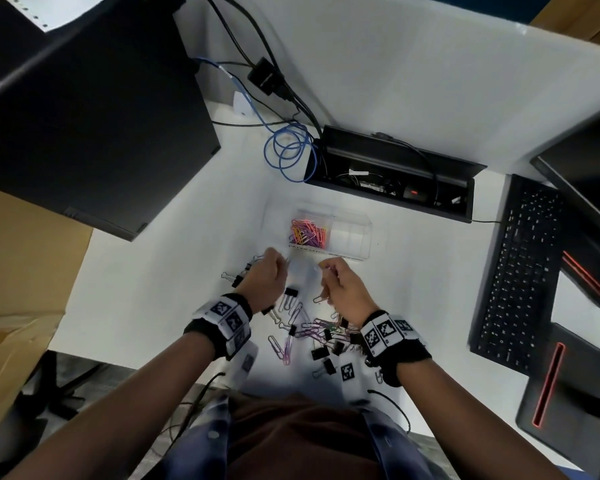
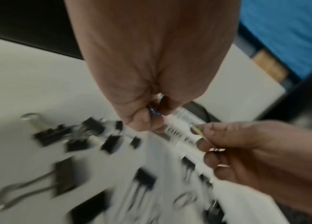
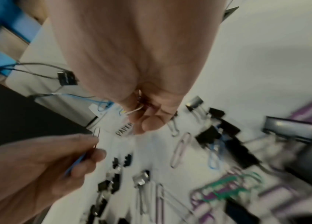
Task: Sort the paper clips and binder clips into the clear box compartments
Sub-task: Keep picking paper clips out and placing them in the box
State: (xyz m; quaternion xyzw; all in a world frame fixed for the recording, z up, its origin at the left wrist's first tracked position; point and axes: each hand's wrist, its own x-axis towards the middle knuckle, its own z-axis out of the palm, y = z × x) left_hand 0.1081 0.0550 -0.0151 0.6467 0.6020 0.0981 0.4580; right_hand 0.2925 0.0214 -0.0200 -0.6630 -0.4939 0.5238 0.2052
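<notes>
Clear box (image 1: pixel 352 233) sat at the far side of the white counter (image 1: pixel 153 289), its left compartment already full of coloured paper clips (image 1: pixel 307 232), the right compartments looking empty. Left hand (image 1: pixel 264 280) was curled, pinching a blue paper clip (image 3: pixel 78 160) between thumb and fingers; right hand (image 1: pixel 343 289) was also curled, pinching what looked like a pale clip, blurred in the wrist views. Both hovered just short of the box, close together over what seemed a small clear bag, hard to make out. Unsorted pile (image 1: pixel 312 334) of paper clips and black binder clips (image 1: pixel 323 358) lay on the counter between the wrists, more binder clips (image 1: pixel 238 277) beside the left hand. Risks, as I read it: the paper-clip compartment was heaped, so a loose drop could bounce a clip out or over the divider. Clips in the pile looked interlocked, so one pick could drag neighbours. Wrists hung low over the pile; a careless sweep could scatter clips off the near edge.
</notes>
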